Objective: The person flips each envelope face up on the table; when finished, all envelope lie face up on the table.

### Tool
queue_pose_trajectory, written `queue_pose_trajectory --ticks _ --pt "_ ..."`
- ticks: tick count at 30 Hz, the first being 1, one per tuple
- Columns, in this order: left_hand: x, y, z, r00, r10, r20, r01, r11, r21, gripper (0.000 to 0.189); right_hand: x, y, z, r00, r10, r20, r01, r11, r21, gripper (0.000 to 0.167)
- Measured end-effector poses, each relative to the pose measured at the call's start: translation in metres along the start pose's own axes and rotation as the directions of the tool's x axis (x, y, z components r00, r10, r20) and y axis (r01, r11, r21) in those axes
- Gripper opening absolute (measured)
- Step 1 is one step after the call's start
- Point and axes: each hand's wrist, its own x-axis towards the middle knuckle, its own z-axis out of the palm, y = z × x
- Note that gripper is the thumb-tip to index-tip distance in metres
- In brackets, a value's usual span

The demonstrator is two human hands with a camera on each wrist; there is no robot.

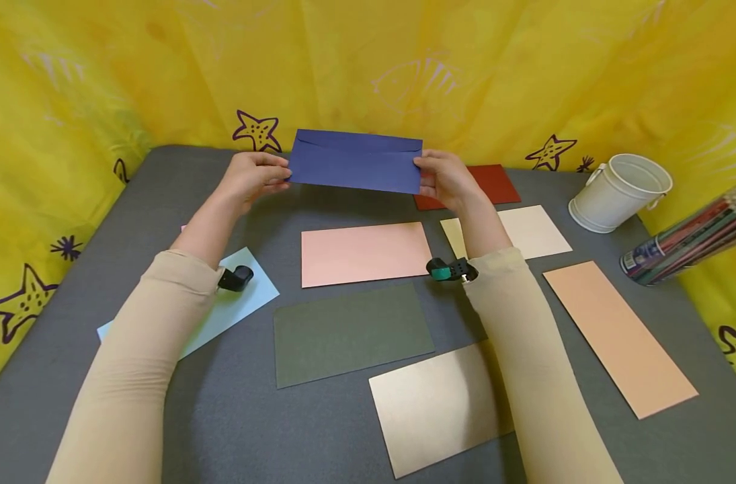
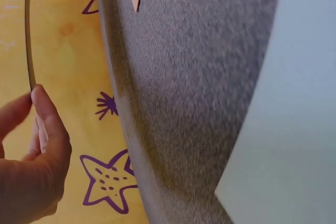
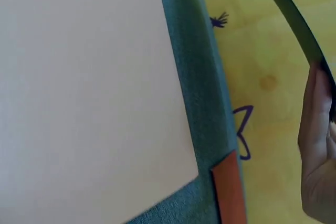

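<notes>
A dark blue envelope [image 1: 355, 165] is held up above the far part of the table, its flap edge along the top. My left hand [image 1: 255, 178] pinches its left end between thumb and fingers. At the opposite end, my right hand [image 1: 446, 176] grips it the same way. In the left wrist view the envelope [image 2: 29, 35] appears as a thin edge between the fingertips of the left hand [image 2: 39, 156]. Edge-on too, the envelope [image 3: 296, 22] rises from the right hand [image 3: 317, 140] in the right wrist view, where that hand is partly cut off.
Several envelopes lie spread on the grey table [image 1: 222, 417]: pink [image 1: 361, 255], dark green [image 1: 352, 336], gold [image 1: 440, 403], peach [image 1: 622, 336], cream [image 1: 534, 232], red [image 1: 495, 185] and light blue [image 1: 234, 312]. At right stand a white bucket [image 1: 609, 198] and a clear tube of pencils [image 1: 688, 232]. Yellow cloth [image 1: 355, 60] hangs behind.
</notes>
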Motion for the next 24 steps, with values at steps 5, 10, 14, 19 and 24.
queue_pose_trajectory --ticks 5,10,14,19,24 --pt "0.005 -0.005 0.002 0.998 -0.033 -0.045 0.032 0.999 -0.018 0.011 0.008 0.004 0.007 0.992 0.039 -0.121 -0.046 0.997 -0.061 0.013" --pt "0.009 -0.007 0.006 0.991 -0.061 -0.121 0.058 0.998 -0.026 0.013 0.015 0.007 0.016 0.967 0.088 -0.239 -0.114 0.989 -0.093 0.050" --pt "0.015 -0.008 0.010 0.977 -0.099 -0.187 0.103 0.995 0.008 0.013 0.019 0.013 0.025 0.951 0.080 -0.297 -0.132 0.979 -0.157 0.059" --pt "0.025 -0.013 0.011 0.963 -0.121 -0.242 0.153 0.981 0.118 0.019 0.023 0.022 0.036 0.952 0.056 -0.301 -0.140 0.954 -0.265 0.060" --pt "0.030 -0.020 0.010 0.966 -0.106 -0.236 0.155 0.967 0.201 0.037 0.026 0.028 0.039 0.965 0.063 -0.254 -0.147 0.933 -0.328 0.062"
